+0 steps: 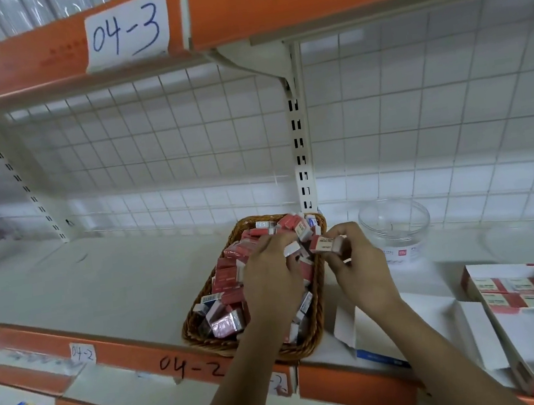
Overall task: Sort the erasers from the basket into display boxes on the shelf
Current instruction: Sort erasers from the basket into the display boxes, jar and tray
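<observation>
A woven wicker basket (316, 328) sits on the shelf, heaped with several red-and-white wrapped erasers (226, 277). My left hand (270, 280) reaches down into the basket, fingers curled round an eraser with a white end (291, 248). My right hand (357, 263) hovers over the basket's right rim and pinches a red-and-cream eraser (327, 243). To the right lies a display box (527, 331) with a few erasers (505, 293) lined up at its far end. A second white box (370, 328) lies between the basket and that one.
A clear plastic jar (395, 229) stands behind my right hand. The shelf (106, 284) has an orange front strip labelled 04-2 (192, 365). A wire grid back panel (164, 154) and an upper shelf labelled 04-3 (125, 29) close in the space.
</observation>
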A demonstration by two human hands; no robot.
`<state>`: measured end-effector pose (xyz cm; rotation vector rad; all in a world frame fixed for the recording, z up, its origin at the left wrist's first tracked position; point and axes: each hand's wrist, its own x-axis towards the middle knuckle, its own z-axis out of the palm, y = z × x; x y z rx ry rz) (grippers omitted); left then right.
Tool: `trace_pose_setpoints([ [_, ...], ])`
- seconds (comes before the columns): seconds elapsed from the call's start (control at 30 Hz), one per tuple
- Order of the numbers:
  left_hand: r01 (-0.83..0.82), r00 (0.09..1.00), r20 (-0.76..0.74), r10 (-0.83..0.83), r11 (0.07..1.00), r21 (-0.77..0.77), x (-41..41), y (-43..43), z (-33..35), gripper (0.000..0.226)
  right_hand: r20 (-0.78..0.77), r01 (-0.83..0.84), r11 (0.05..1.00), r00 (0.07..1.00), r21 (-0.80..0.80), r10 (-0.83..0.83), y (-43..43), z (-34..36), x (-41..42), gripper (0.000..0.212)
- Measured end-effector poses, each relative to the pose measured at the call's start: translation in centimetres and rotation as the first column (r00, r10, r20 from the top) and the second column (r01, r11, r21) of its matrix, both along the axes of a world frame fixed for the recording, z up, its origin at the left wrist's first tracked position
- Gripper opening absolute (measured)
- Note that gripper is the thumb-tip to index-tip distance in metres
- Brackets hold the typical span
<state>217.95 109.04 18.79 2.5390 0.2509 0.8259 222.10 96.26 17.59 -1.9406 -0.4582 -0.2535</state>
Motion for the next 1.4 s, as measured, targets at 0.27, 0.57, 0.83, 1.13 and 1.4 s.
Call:
trace_pose_setpoints([
  [0.27,0.242,0.970,0.088,-0.226,0.908,-0.341,0.4,-3.5,1.5,0.016,-0.033,-0.025,0.971,0.999,0.238,0.033,-4.1,0.9,-1.0,0.030],
  [0.57,0.411,0.879,0.124,-0.461,0.599,-0.688,1.3,-9.8,1.2,0.014,-0.094,0.100,0.913,0.993,0.396,-0.068,-10.3,0.9,-1.5,0.013],
  [0.83,0.441,0.829,0.034,-0.558,0.616,-0.653,2.5,-14.3,0.0,0.044,-0.160,0.183,0.909,0.978,0.375,-0.131,-15.3,0.0,-2.3,0.036],
  [1.13,0.496,0.780,-0.060,-0.623,0.673,-0.549,3.2,-18.0,-1.7,0.045,-0.136,0.293,0.941,0.953,0.169,-0.272,-20.4,-1.8,-2.6,0.046],
  [1.4,0.472,0.741,-0.134,-0.658,0.653,-0.592,3.2,-20.2,-2.0,0.045,-0.125,0.429,0.903,0.894,-0.035,-0.430,-22.9,-2.2,-2.6,0.028],
])
